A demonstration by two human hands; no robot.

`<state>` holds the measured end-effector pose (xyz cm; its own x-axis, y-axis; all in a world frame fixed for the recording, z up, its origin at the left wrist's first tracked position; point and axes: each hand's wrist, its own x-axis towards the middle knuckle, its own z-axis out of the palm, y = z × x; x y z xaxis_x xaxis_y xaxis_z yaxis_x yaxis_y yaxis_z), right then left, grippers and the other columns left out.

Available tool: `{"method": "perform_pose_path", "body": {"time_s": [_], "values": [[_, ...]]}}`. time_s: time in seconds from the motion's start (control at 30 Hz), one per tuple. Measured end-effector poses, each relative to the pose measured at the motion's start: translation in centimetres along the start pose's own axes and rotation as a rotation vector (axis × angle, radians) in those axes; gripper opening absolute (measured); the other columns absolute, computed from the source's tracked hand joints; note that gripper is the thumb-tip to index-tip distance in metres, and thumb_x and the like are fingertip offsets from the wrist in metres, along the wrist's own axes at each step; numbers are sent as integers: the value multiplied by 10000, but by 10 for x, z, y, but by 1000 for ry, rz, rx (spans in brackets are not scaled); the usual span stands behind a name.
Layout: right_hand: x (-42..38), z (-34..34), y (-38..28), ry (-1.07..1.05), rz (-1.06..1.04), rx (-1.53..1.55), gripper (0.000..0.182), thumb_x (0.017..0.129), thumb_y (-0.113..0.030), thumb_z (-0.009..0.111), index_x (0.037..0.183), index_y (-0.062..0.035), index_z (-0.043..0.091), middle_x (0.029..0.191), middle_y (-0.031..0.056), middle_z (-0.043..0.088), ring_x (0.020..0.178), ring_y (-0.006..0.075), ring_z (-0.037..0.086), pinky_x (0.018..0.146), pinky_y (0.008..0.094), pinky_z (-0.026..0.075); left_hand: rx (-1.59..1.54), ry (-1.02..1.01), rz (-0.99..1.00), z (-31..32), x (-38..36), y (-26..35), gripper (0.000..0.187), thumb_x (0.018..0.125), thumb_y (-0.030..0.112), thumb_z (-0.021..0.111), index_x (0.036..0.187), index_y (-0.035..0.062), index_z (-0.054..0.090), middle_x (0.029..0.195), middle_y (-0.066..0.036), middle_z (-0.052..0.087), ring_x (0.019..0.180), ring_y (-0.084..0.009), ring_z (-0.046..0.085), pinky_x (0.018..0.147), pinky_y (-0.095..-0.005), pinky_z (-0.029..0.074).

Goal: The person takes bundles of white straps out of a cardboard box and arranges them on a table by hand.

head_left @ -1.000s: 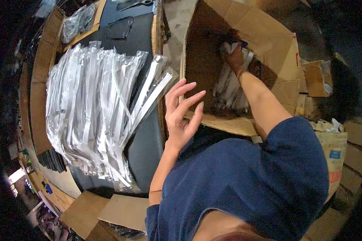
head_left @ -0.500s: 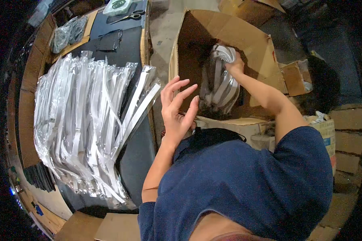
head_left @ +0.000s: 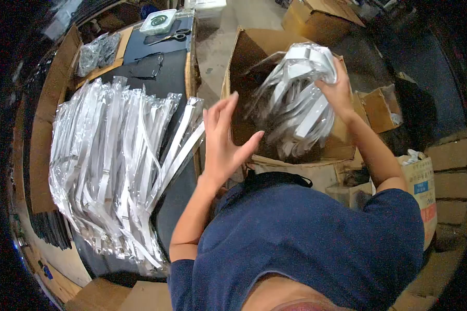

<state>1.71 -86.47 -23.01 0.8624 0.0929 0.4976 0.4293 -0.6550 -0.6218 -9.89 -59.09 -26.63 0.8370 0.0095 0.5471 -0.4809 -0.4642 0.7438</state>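
My right hand (head_left: 338, 89) grips a bundle of white straps in clear plastic sleeves (head_left: 308, 70), bent over at the top with its ends hanging down. The bundle is over the opening of a large cardboard box (head_left: 275, 39), whose inside is partly hidden behind it. My left hand (head_left: 224, 137) is raised at the box's near left edge, thumb and fingers apart, with nothing in it. On the table to the left lies a wide pile of similar bagged white straps (head_left: 109, 166), a few of them fanned out towards my left hand.
Scissors (head_left: 174, 36), a clear tub with a green coil (head_left: 158, 22) and eyeglasses (head_left: 153, 67) lie at the table's far end. A crumpled plastic bag (head_left: 96, 54) is at the far left. Smaller cardboard boxes (head_left: 379, 109) stand right of the large one.
My right hand has lifted the strap bundle up from inside the box, towards the camera. My left hand has shifted slightly, its thumb spread wider. The view has tilted a little.
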Motion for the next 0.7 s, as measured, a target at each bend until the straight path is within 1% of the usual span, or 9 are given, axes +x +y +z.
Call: {"method": "perform_pose_path", "body": {"time_s": [0.07,0.17,0.27,0.37,0.43,0.5,0.53,0.63,0.7], "values": [[7,-9,20,8,-69,-18,643,629,44,649,1241,11,453,1125,98,557,1042,164,519,915,281,391,72,-85,43,-1,21,2,984,574,249,813,1350,-43,283,1280,-235,374,1159,-375,382,1020,-470,269],[18,-22,-23,-2,-124,69,641,615,-32,710,1208,9,469,1072,135,589,999,198,565,877,303,436,86,-101,156,23,51,17,1105,538,285,831,1365,-80,195,1334,-280,307,1229,-419,320,1041,-507,229],[26,-31,-50,-29,-142,84,623,618,-27,698,1197,12,473,1069,134,590,1001,190,565,883,300,431,142,-131,77,53,79,31,1253,511,311,839,1387,-81,33,1418,-334,110,1332,-456,138,1050,-563,178],[30,-40,-67,-39,-187,75,622,618,-23,691,1198,16,471,1070,133,589,1003,188,565,884,299,428,260,-104,51,65,112,23,1274,490,305,834,1392,-76,18,1418,-338,97,1322,-469,149,1043,-574,185],[32,-46,-73,-35,-223,80,626,618,-21,691,1201,18,468,1071,133,589,1004,187,565,885,299,427,279,-195,-10,68,127,5,1295,479,321,819,1384,-95,-8,1413,-339,128,1324,-453,163,1053,-552,189],[35,-51,-75,-20,-273,97,632,617,-20,686,1208,21,463,1077,133,588,1010,189,563,893,302,423,-45,-327,84,65,136,-12,1322,475,365,815,1364,-134,-28,1391,-347,191,1315,-432,214,1072,-476,207],[36,-52,-77,-11,-272,102,632,617,-20,686,1208,21,463,1077,133,588,1010,189,563,893,302,423,-317,-390,38,63,138,-14,1339,481,402,816,1343,-168,-34,1368,-348,249,1297,-407,270,1075,-393,227],[38,-51,-78,6,-312,182,645,606,-17,683,1211,21,463,1075,126,591,1010,183,562,896,301,421,-173,-397,118,62,147,-21,1362,482,435,821,1338,-175,-45,1345,-344,296,1278,-388,314,1069,-362,238],[43,-50,-72,-37,-319,189,683,628,22,686,1254,61,417,1187,118,530,1105,156,491,952,279,365,-158,-410,130,62,152,-24,1369,496,435,825,1341,-161,-73,1350,-313,318,1279,-358,326,1070,-362,234]]}}
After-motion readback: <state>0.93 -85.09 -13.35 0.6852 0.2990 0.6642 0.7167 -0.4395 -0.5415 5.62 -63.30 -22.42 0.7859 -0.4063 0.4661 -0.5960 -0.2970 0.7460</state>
